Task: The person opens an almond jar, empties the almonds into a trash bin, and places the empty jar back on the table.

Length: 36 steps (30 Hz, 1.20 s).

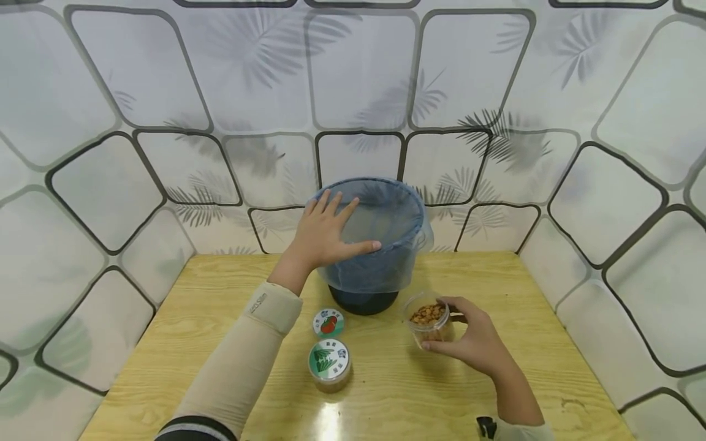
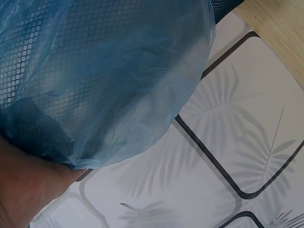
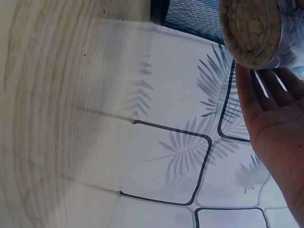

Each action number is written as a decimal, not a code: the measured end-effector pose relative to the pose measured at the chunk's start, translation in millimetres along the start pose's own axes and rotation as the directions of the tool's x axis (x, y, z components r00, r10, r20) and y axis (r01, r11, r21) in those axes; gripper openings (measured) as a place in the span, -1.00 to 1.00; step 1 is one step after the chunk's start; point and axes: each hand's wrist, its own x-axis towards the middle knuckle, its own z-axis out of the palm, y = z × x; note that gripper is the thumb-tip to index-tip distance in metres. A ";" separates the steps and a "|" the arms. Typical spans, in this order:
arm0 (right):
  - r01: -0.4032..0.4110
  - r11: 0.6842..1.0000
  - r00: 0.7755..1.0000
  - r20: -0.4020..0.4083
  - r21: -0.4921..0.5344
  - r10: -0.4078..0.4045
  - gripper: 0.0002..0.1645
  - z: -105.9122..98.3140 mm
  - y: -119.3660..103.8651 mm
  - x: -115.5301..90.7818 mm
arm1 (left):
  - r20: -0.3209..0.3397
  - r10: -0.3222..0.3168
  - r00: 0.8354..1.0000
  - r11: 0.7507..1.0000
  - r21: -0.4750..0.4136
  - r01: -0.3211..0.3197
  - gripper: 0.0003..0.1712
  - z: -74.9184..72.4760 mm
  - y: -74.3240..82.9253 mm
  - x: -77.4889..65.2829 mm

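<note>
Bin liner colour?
Translucent blue; the liner shows best in the left wrist view, with dark mesh visible through it.

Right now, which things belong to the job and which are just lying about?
Apparently in use:
Clear plastic jar of brown nuts, in the right hand
Round dark mesh bin, blue plastic liner; left hand at rim

Lying about:
Round green-white tomato-picture lid
Clear round jar, green-white lid

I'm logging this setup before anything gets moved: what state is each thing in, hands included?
Nut jar: looks uncovered, nuts inside, held off the table
Tomato-label lid: lying picture side up on the table
Green-vegetable jar: lidded, upright
Bin: upright, lined
Blue bag: spread open, folded over the rim
Left hand: fingers spread at the rim
Right hand: gripping the nut jar
</note>
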 end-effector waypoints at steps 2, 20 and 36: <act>-0.040 0.999 0.999 -0.018 0.001 0.040 0.02 -0.7 0.1 1.0 | -0.001 0.000 1.000 1.000 -0.002 0.000 0.24 -0.1 0.3 -0.1; -0.165 0.986 0.976 -0.151 -0.038 0.158 0.06 -16.8 -6.3 13.6 | 0.002 -0.001 1.000 1.000 -0.013 0.001 0.23 1.2 -1.9 0.8; -0.217 0.976 0.960 -0.188 -0.033 0.207 0.09 -36.1 -23.4 26.6 | 0.004 0.000 1.000 1.000 -0.010 0.000 0.26 2.8 -4.1 1.8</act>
